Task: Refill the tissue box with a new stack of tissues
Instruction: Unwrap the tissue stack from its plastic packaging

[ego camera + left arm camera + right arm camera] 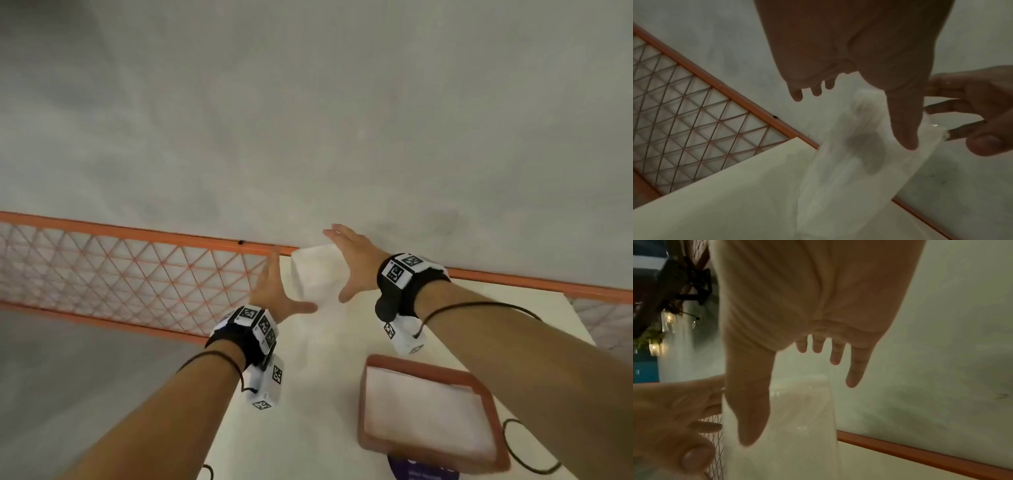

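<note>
Both hands, left hand [274, 291] and right hand [352, 263], fingers spread, holding nothing, flank tissue pack [313, 274] (wrapper slick); uneven squeeze could tip it off tabletop [308, 394] edge.

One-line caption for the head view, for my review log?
Both open hands, left hand and right hand, flank the wrapped tissue pack beyond the tissue box.

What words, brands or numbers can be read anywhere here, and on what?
None can be read.
Purple card under the brown-rimmed tissue box: pale print, too blurred.
Black-and-white square codes on the wrist bands: patterns, not text.
Clear-wrapped white tissue stack: no print visible.
</note>
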{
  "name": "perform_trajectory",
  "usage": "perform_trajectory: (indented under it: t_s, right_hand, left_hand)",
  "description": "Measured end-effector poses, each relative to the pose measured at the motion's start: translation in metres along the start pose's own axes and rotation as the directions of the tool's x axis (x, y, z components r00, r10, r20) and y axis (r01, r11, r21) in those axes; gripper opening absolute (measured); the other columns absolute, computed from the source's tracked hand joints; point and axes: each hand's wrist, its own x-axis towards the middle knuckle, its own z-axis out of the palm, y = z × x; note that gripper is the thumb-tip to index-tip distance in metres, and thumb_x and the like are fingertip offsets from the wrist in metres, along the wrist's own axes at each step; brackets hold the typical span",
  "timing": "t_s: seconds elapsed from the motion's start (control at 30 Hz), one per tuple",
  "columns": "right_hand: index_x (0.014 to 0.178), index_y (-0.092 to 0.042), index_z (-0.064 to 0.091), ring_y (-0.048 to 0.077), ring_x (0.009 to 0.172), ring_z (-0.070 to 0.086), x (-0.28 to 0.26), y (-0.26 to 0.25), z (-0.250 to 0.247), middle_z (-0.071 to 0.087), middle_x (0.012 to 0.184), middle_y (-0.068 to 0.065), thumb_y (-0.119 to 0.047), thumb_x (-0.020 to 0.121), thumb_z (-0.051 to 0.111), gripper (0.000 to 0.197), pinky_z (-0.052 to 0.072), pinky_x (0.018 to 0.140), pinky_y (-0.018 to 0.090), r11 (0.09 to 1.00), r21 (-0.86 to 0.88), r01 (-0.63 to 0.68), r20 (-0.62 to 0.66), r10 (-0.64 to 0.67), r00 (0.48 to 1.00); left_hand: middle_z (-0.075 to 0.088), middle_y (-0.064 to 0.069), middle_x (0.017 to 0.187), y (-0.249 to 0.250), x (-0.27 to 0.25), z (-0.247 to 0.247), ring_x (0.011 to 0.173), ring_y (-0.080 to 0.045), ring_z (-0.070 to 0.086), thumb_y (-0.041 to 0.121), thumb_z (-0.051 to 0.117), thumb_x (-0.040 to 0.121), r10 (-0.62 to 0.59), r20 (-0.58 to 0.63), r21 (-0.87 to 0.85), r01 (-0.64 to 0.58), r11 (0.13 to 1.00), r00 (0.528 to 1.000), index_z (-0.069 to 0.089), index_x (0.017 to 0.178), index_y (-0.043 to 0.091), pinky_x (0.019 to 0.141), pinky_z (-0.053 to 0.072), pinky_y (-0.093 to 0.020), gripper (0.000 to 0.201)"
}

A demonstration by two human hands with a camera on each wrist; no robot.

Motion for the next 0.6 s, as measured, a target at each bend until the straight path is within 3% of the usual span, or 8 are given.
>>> perform_trajectory:
  t_s: [0.07, 0.17, 0.2, 0.27, 0.37, 0.5, 0.6]
  right_hand:
    - [0.155, -0.021, 0.002, 0.028, 0.149, 0.010, 0.014, -0.003, 0.003, -0.003, 0.164, 0.000, -0.024, 0.052, 0.093, 0.138, 0.025, 0.118, 0.043, 0.999, -0.034, 0.005, 0.063, -0.003, 0.998]
    - [0.154, -0.021, 0.008, 0.028, 0.145, 0.023, 0.029, 0.000, 0.010, 0.016, 0.160, 0.002, -0.021, 0.054, 0.092, 0.131, 0.032, 0.114, 0.043, 0.997, -0.056, -0.045, 0.105, 0.050, 0.993]
    - [0.152, -0.022, 0.014, 0.028, 0.140, 0.031, 0.032, 0.002, 0.014, 0.024, 0.155, 0.002, -0.021, 0.055, 0.091, 0.125, 0.037, 0.110, 0.044, 0.997, -0.058, -0.057, 0.110, 0.063, 0.992]
    - [0.147, -0.020, 0.026, 0.027, 0.126, 0.045, 0.034, 0.003, 0.018, 0.036, 0.141, 0.001, -0.021, 0.056, 0.090, 0.111, 0.046, 0.100, 0.044, 0.997, -0.038, -0.060, 0.098, 0.064, 0.993]
    - [0.138, -0.019, 0.037, 0.024, 0.110, 0.053, 0.031, 0.006, 0.027, 0.043, 0.125, -0.001, -0.025, 0.055, 0.088, 0.098, 0.049, 0.092, 0.042, 0.998, -0.037, -0.049, 0.077, 0.052, 0.996]
    - [0.123, -0.022, 0.047, 0.021, 0.096, 0.055, 0.020, 0.004, 0.029, 0.050, 0.109, -0.007, -0.027, 0.055, 0.087, 0.079, 0.047, 0.076, 0.034, 0.998, -0.056, -0.039, 0.087, 0.044, 0.995]
    - [0.114, -0.023, 0.052, 0.019, 0.088, 0.057, 0.009, 0.000, 0.028, 0.057, 0.103, -0.005, -0.026, 0.055, 0.087, 0.069, 0.049, 0.071, 0.033, 0.999, 0.000, -0.053, 0.096, 0.053, 0.994]
  left_hand:
    - [0.017, 0.000, 0.160, -0.008, 0.017, 0.007, 0.146, -0.024, 0.021, 0.050, 0.092, 0.037, 0.054, 0.034, -0.026, -0.053, 0.998, 0.998, -0.001, 0.152, 0.027, 0.114, 0.031, -0.051, 0.150]
    - [0.034, 0.002, 0.146, -0.017, 0.032, 0.023, 0.135, -0.021, 0.040, 0.055, 0.090, 0.024, 0.122, 0.082, -0.129, -0.111, 0.985, 0.989, 0.015, 0.144, 0.032, 0.103, 0.045, -0.050, 0.144]
    - [0.035, 0.002, 0.145, -0.021, 0.031, 0.027, 0.134, -0.021, 0.040, 0.053, 0.090, 0.023, 0.126, 0.081, -0.156, -0.112, 0.981, 0.989, 0.016, 0.143, 0.032, 0.103, 0.045, -0.051, 0.143]
    - [0.021, 0.002, 0.157, -0.031, 0.029, 0.031, 0.144, -0.022, 0.026, 0.051, 0.090, 0.025, 0.116, 0.114, -0.151, -0.099, 0.984, 0.987, 0.003, 0.150, 0.033, 0.111, 0.037, -0.052, 0.154]
    - [0.002, 0.008, 0.163, -0.056, 0.027, 0.042, 0.150, -0.018, 0.011, 0.045, 0.094, 0.032, 0.026, 0.191, -0.069, -0.013, 0.998, 0.981, -0.013, 0.151, 0.032, 0.118, 0.026, -0.049, 0.160]
    - [0.016, 0.006, 0.160, -0.077, 0.020, 0.053, 0.147, -0.021, 0.022, 0.049, 0.092, 0.029, -0.011, 0.251, -0.060, 0.027, 0.998, 0.968, -0.009, 0.150, 0.038, 0.115, 0.031, -0.050, 0.158]
    - [0.033, 0.011, 0.149, -0.083, 0.010, 0.062, 0.136, -0.019, 0.037, 0.050, 0.091, 0.028, 0.009, 0.281, -0.115, 0.024, 0.993, 0.960, 0.000, 0.147, 0.043, 0.108, 0.039, -0.049, 0.150]
